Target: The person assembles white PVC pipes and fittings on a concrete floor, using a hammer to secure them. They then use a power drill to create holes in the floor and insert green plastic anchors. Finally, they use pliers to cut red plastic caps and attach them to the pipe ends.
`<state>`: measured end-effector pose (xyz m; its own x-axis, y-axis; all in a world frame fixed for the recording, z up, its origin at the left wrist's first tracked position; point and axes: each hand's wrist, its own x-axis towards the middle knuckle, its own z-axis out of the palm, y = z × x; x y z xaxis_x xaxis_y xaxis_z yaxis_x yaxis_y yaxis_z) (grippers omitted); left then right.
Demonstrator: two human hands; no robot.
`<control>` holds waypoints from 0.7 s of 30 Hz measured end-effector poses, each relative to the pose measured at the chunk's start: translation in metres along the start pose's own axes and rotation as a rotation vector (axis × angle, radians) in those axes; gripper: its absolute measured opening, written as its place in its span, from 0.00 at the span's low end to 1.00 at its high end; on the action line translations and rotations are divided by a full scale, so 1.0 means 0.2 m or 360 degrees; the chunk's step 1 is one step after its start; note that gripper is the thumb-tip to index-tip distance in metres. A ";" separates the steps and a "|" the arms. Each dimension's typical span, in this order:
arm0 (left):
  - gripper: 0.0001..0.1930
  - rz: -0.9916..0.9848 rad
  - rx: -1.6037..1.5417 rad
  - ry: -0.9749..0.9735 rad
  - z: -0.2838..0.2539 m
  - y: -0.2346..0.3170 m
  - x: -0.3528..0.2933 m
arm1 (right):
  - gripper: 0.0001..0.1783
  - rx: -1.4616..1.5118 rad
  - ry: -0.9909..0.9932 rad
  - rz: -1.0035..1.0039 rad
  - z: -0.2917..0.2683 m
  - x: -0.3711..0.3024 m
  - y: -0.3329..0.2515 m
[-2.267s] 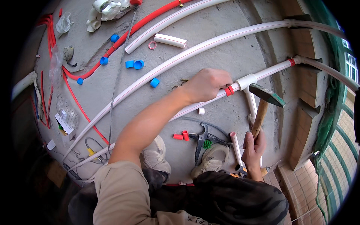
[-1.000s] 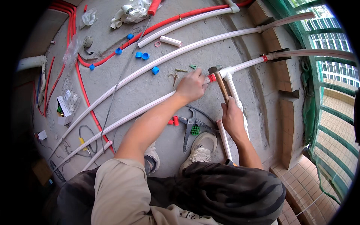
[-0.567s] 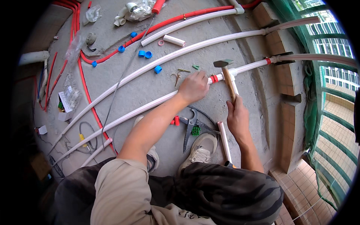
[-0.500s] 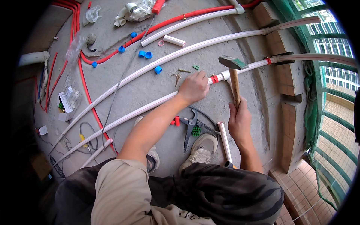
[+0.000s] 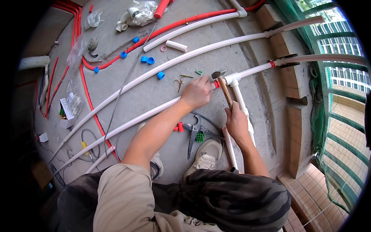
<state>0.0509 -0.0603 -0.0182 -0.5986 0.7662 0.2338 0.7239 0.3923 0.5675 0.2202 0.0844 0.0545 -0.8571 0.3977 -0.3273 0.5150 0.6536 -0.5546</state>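
My right hand (image 5: 237,122) grips the wooden handle of a hammer (image 5: 225,91). The hammer's dark metal head is down by the fingertips of my left hand (image 5: 196,92). Those left fingers are closed in a pinch over a long white pipe (image 5: 154,112), and whatever they hold is hidden. Just right of them a red clip (image 5: 216,84) sits around the pipe, beside a white tee fitting (image 5: 232,79). From the tee a white branch pipe (image 5: 240,96) runs toward me, passing behind my right forearm. Further right, another red clip (image 5: 272,64) is on the same line.
A pipe cutter (image 5: 195,133), green plastic pieces (image 5: 199,137) and red clips (image 5: 180,127) lie by my shoes. Beyond the pipe are loose anchors (image 5: 180,84), blue clips (image 5: 160,75) and a second white pipe (image 5: 201,52). Green netting (image 5: 319,104) covers the right-hand railing.
The hammer has come down and left, from raised above the tee to beside my left fingertips. My left hand stays pinched at nearly the same place. The view has shifted slightly.
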 end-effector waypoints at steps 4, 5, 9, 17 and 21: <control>0.10 -0.0102 -0.0087 -0.0005 -0.03 0.01 -0.02 | 0.17 0.0304 0.0168 0.0029 -0.03 -0.06 -0.11; 0.10 -0.0139 -0.0125 -0.0022 -0.04 0.01 -0.02 | 0.17 0.0227 0.0110 0.0035 0.00 -0.06 -0.09; 0.10 -0.0455 -0.0124 0.0322 -0.13 -0.09 0.02 | 0.17 0.0211 0.0101 -0.0030 0.02 0.01 0.05; 0.07 -0.0300 0.0310 -0.0248 -0.28 -0.27 0.01 | 0.16 0.0780 0.0395 0.0191 -0.09 -0.16 0.03; 0.06 -0.0445 0.0194 -0.0175 -0.32 -0.18 0.14 | 0.17 0.0906 0.0433 0.0423 -0.12 -0.18 0.16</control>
<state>-0.0134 -0.0859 0.0195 -0.7442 0.6679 -0.0086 0.5762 0.6483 0.4977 0.2686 0.1066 0.0663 -0.6318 0.6939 -0.3453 0.5599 0.1005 -0.8224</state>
